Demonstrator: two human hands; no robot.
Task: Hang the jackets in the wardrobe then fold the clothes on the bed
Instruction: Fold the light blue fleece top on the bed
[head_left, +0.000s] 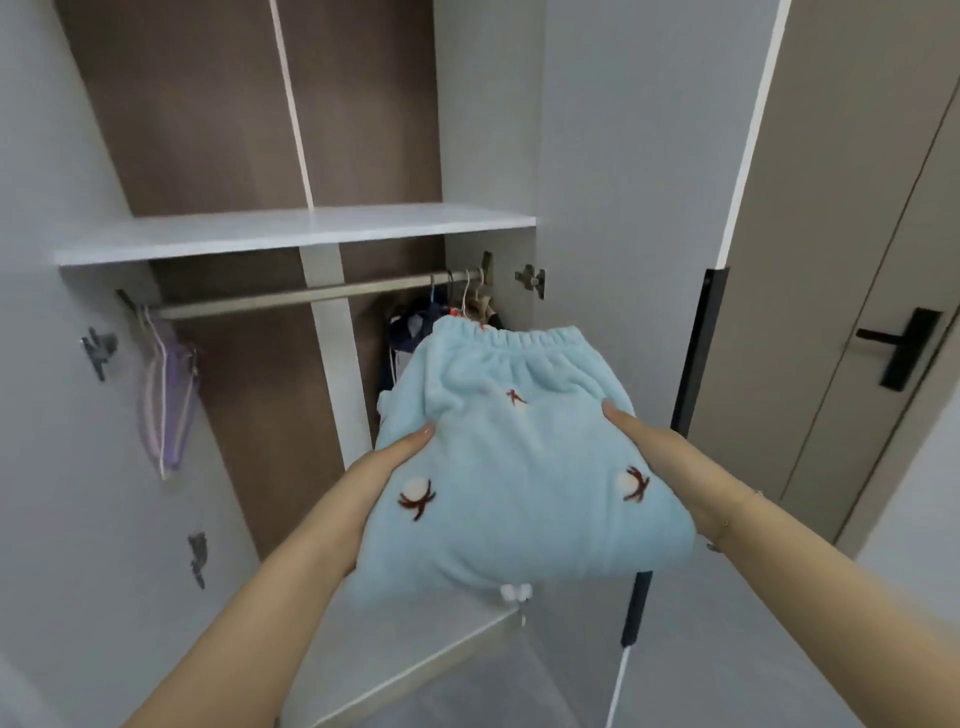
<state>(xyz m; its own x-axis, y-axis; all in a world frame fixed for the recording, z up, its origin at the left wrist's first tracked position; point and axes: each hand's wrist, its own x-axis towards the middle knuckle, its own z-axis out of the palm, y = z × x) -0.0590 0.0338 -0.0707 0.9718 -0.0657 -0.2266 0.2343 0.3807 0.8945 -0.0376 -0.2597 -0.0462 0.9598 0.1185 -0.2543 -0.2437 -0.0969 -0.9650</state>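
A folded light-blue fleece garment (514, 467) with an elastic waistband and small embroidered patterns is held up in front of the open wardrobe (291, 234). My left hand (379, 473) grips its left side, thumb on top. My right hand (660, 452) grips its right side in the same way. Behind the garment, dark jackets (415, 325) hang on hangers at the right end of the metal rail (291, 299). A white pompom cord (514, 592) dangles beneath the folded bundle.
Empty purple and white hangers (166, 395) hang at the rail's left end. A white shelf (291, 234) lies above the rail, a lower shelf (415, 660) below the garment. The open wardrobe door (634, 208) stands to the right, a room door with black handle (898, 348) beyond it.
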